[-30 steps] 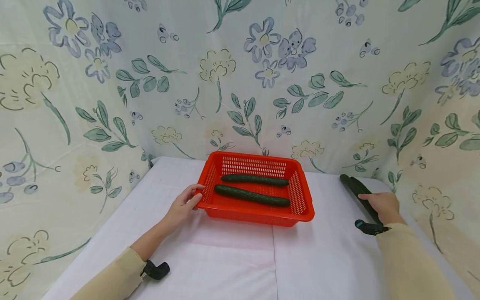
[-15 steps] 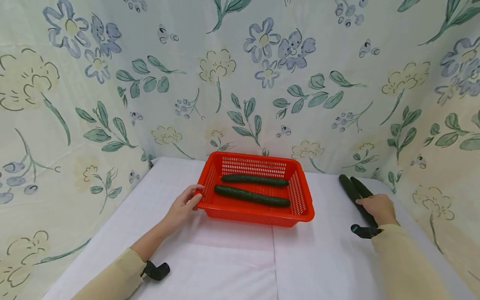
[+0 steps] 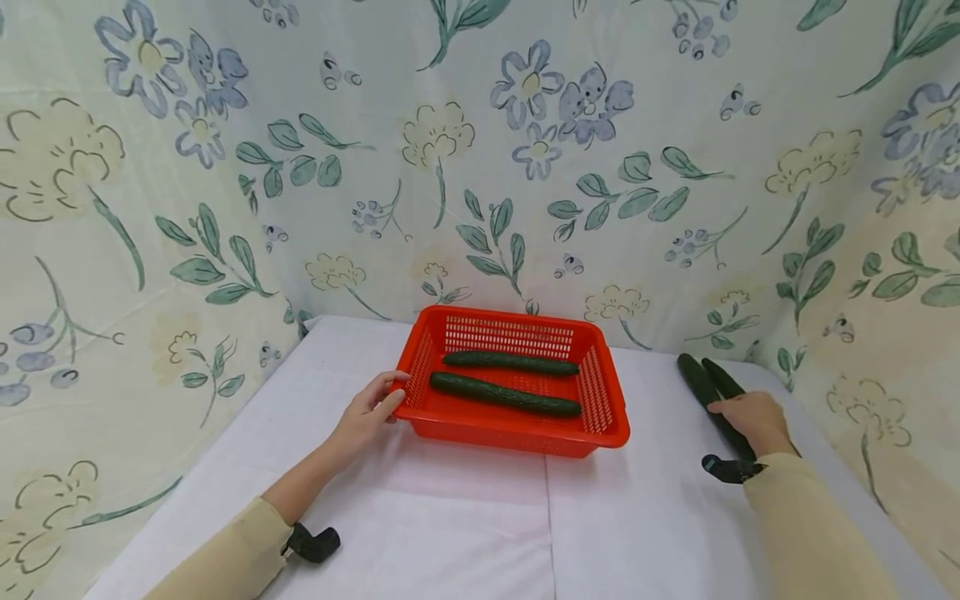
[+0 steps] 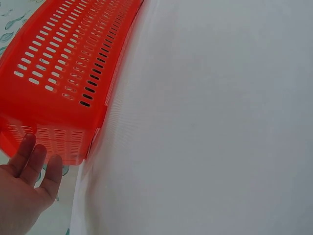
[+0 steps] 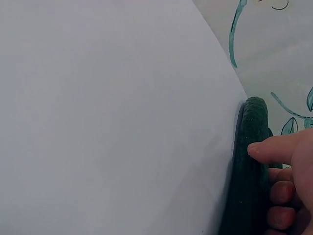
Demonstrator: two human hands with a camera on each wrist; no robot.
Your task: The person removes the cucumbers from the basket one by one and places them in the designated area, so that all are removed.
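Red basket [image 3: 510, 433], dark green cucumbers [image 3: 505, 394], pale flower-patterned backdrop [image 3: 420, 250]

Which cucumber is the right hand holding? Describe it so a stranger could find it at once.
On the white table, find the red basket. To its right, a pair of cucumbers lies at the right hand. The held cucumber is nearer the basket, with the thumb on it; the neighbouring cucumber lies farther right.

Floral fabric walls [image 3: 480, 183], white-covered table [image 3: 450, 525]
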